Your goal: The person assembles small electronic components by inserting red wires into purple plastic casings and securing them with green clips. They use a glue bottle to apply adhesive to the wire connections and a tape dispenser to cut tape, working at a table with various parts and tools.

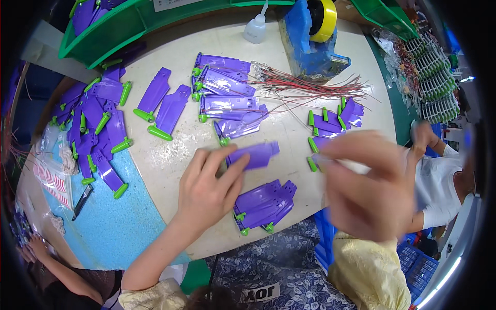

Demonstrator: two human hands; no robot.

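Note:
My left hand (209, 186) holds a purple plastic blade-shaped part (261, 156) down at the table's middle, fingers over its left end. My right hand (369, 188) is raised at the right, smeared by motion. Its fingers look curled together round something pale (354, 166) that I cannot make out. Just beyond the left hand lies a stack of purple parts (227, 106) with green ends and clear film on them. Nearer to me, a few more purple parts (263, 202) overlap. Small purple parts (324, 124) with green ends lie in a row behind my right hand.
Red and white wires (305, 85) lie across the table before a blue tape dispenser (310, 46). A squeeze bottle (255, 28) stands beside it. Purple parts (95, 119) heap at the left, near a black marker-like tool (82, 202). Green bins (111, 39) line the back. Other people sit at both sides.

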